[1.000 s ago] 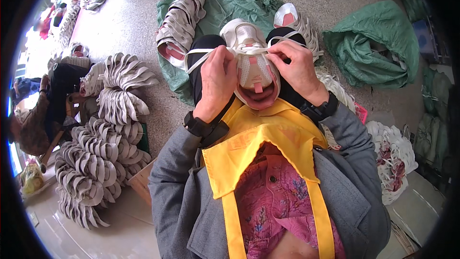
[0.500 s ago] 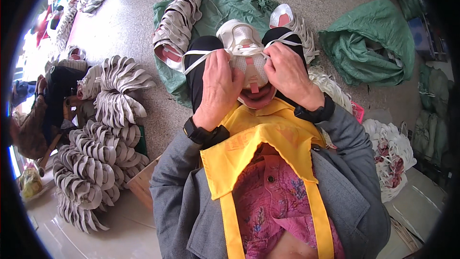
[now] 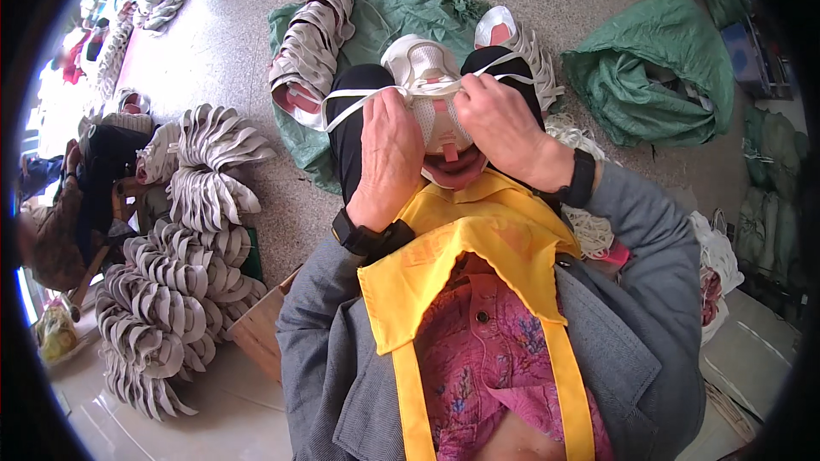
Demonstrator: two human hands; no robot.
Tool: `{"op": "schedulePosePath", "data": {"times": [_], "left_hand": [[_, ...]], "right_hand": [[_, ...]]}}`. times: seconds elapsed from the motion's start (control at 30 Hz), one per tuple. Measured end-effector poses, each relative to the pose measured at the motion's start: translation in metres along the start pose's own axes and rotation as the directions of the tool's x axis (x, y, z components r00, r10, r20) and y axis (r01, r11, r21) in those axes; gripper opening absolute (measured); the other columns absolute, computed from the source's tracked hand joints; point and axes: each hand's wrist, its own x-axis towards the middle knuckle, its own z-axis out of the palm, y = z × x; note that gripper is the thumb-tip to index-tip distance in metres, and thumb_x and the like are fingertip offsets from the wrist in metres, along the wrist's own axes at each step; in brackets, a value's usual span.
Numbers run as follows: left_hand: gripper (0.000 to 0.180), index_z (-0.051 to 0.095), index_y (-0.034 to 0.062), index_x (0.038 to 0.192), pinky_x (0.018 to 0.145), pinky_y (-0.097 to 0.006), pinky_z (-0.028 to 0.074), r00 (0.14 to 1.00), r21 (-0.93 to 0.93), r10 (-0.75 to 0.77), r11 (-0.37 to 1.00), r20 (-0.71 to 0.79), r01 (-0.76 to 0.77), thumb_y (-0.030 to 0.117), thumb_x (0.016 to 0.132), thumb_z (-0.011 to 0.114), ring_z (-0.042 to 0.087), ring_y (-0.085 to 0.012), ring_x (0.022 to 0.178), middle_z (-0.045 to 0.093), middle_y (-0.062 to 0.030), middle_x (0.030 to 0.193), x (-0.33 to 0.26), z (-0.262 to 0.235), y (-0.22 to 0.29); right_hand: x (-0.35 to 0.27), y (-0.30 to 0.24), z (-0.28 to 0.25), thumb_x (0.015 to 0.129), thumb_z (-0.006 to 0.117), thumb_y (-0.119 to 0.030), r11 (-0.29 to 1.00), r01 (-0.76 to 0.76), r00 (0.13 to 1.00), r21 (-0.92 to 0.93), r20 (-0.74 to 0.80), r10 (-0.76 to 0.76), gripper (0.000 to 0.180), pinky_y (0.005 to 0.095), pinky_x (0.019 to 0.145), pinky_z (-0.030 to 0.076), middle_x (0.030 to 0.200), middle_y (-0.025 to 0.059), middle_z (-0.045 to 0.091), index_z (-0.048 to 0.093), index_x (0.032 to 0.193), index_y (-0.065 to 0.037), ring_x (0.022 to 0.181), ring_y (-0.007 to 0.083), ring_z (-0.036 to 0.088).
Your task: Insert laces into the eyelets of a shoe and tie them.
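A white and pink shoe upper (image 3: 427, 72) rests on my lap above a yellow apron (image 3: 478, 239). My left hand (image 3: 389, 154) grips its left side and pinches a white lace (image 3: 350, 102) that runs out to the left. My right hand (image 3: 500, 124) grips the right side and holds another stretch of white lace (image 3: 504, 77) near the eyelets. Both wrists wear dark bands. The shoe's lower part is hidden behind my hands.
Stacks of grey shoe uppers (image 3: 184, 265) pile up on the left floor, more (image 3: 312, 47) on a green sack (image 3: 401, 8) ahead. A bundled green sack (image 3: 658, 77) lies at right. A seated person (image 3: 64, 205) is at far left. White laces (image 3: 589, 230) lie beside my right arm.
The shoe has shifted slightly with my hands; my right hand has moved right and pulled the lace further through, while my left hand keeps its hold.
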Motion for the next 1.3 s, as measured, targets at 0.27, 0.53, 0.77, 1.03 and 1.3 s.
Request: {"op": "schedulePosePath", "data": {"times": [0.27,0.53,0.77,1.03,1.3], "left_hand": [[0.015,0.048,-0.0044,0.106,0.080,-0.049,0.045,1.000,-0.003,-0.002,1.000,-0.001,0.002,-0.003,0.091,0.053,0.054,-0.0425,0.093,0.054,-0.0235,0.094,-0.001,-0.003,0.002],[0.020,0.049,-0.0052,0.105,0.080,-0.052,0.046,0.995,-0.147,-0.104,0.984,-0.004,0.102,-0.001,0.087,0.057,0.054,-0.0456,0.093,0.054,-0.0264,0.095,-0.006,0.001,-0.003],[0.021,0.049,-0.0036,0.108,0.079,-0.051,0.046,0.989,-0.179,-0.146,0.973,0.014,0.146,0.000,0.089,0.057,0.056,-0.0453,0.092,0.055,-0.0264,0.098,-0.005,-0.006,0.000],[0.028,0.049,-0.0059,0.110,0.083,-0.050,0.048,0.998,0.020,-0.063,0.998,0.018,0.062,-0.001,0.085,0.059,0.057,-0.0433,0.097,0.056,-0.0246,0.101,-0.005,-0.002,-0.001],[0.022,0.049,-0.0050,0.105,0.082,-0.049,0.048,0.997,0.057,-0.054,0.997,0.056,0.050,0.001,0.086,0.057,0.057,-0.0417,0.095,0.057,-0.0237,0.098,-0.004,-0.001,-0.001]], "right_hand": [[0.013,0.014,0.002,0.077,0.065,-0.012,0.982,0.164,0.980,-0.089,-0.100,-0.173,0.014,0.0320,0.080,0.053,0.093,0.0081,0.057,0.069,0.086,-0.002,0.092,0.0216,0.058],[0.007,-0.017,-0.011,0.085,0.061,-0.007,0.897,0.259,0.942,0.359,-0.300,-0.152,0.009,0.0388,0.077,0.054,0.092,0.0151,0.057,0.057,0.089,-0.001,0.086,0.0308,0.064],[0.029,-0.011,0.020,0.089,0.064,-0.009,0.672,0.081,0.974,0.736,-0.203,0.104,0.012,0.0489,0.073,0.054,0.086,0.0236,0.065,0.062,0.091,0.002,0.083,0.0429,0.067],[0.033,-0.015,0.027,0.085,0.069,-0.009,0.707,-0.031,0.982,0.707,-0.112,0.154,0.011,0.0452,0.071,0.053,0.085,0.0183,0.066,0.071,0.091,0.001,0.082,0.0386,0.067],[0.040,-0.017,0.036,0.083,0.071,-0.012,0.695,-0.047,0.970,0.717,-0.134,0.204,0.011,0.0447,0.067,0.054,0.081,0.0168,0.066,0.069,0.086,-0.002,0.078,0.0362,0.068]]}}
